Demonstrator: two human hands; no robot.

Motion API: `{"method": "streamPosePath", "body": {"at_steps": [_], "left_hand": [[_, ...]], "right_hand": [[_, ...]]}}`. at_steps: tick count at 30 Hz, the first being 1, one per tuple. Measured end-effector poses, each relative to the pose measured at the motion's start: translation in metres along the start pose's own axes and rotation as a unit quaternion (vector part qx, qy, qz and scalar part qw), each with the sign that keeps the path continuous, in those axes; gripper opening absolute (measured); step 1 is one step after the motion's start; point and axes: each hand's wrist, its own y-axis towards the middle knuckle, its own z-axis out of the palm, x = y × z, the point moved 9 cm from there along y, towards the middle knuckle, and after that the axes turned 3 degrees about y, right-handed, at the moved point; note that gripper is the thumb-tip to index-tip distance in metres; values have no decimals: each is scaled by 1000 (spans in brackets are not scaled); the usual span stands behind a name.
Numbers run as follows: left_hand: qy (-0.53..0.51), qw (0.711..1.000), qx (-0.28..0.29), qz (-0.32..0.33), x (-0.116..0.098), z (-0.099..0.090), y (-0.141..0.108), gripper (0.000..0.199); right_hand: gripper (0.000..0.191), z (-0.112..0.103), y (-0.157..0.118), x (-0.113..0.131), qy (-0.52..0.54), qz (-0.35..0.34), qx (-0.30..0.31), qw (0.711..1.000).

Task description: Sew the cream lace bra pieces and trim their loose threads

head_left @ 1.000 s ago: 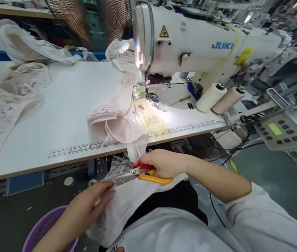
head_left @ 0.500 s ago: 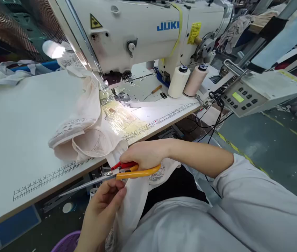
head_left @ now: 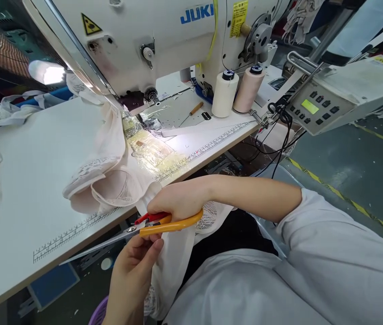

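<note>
The right hand (head_left: 181, 198) holds the scissors (head_left: 177, 224) by the handles—grip closed, just outside the front edge of the table (head_left: 32, 180), blades pointing left. The left hand (head_left: 135, 266), directly below the scissors, pinches the white fabric (head_left: 177, 253); the fabric hangs on that grip's right side—below the table's front edge.

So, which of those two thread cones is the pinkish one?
The right-hand cone, standing nearer the control panel, is pale pinkish beige. Its neighbour, the left-hand cone, is creamy white.
</note>
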Motion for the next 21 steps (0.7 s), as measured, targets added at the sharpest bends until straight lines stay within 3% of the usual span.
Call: {"method": "streamPosePath", "body": {"at_steps": [4,7,10,13,15,21], "left_hand": [[31,999,-24,-32,9,-2,-1,32],[47,998,-3,-43,13,4,0,36],[23,999,-7,-22,7,2,0,30],[-1,999,-29,-26,4,-6,-4,29],[-15,999,-37,-34,4,-11,-6,29],[-61,997,-31,-42,8,-16,-7,26]], "right_hand": [[24,0,0,2,-10,-4,-13,1000],[23,3,-2,0,3,9,-25,1000],[22,-2,-13,-4,60,32,-104,992],[30,-4,-38,-12,162,62,-201,964],[33,11,-52,-17,169,85,-182,965],[43,70,-71,-37,95,141,-32,985]]}}
